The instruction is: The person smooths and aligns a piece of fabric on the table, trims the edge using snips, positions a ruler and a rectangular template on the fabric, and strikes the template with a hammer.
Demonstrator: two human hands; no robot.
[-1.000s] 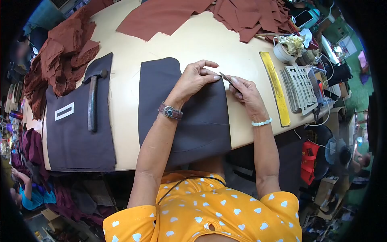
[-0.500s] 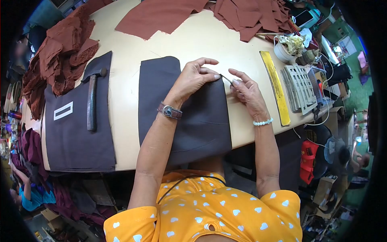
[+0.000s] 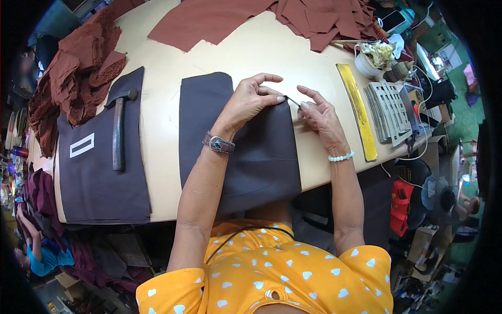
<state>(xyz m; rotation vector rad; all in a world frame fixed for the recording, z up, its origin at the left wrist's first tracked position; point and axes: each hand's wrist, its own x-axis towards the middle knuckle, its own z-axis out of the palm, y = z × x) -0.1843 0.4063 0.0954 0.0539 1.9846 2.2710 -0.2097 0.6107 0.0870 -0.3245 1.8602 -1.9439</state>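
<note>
A dark grey fabric piece point(image 3: 261, 162) lies in front of me and drapes over the table's front edge. At its upper right corner, my left hand point(image 3: 256, 97) pinches the cloth between thumb and index finger. My right hand point(image 3: 320, 115) is closed on a thin dark tool point(image 3: 294, 101), its far end touching or very near that pinched corner. What kind of tool it is does not show clearly. Faint light lines cross the cloth below my hands.
To the left, a hammer point(image 3: 119, 131) and a white rectangular frame point(image 3: 82, 145) lie on stacked dark fabric point(image 3: 99, 193). Rust-brown cloth point(image 3: 78, 68) is heaped behind. On the right are a yellow strip point(image 3: 357, 112), card templates point(image 3: 389, 115) and a white cup point(image 3: 366, 67). Another person sits lower left.
Hardly anything differs. My right hand has shifted very slightly, still with the thin tool at the fabric corner. At lower left, the other person's arm has moved.
</note>
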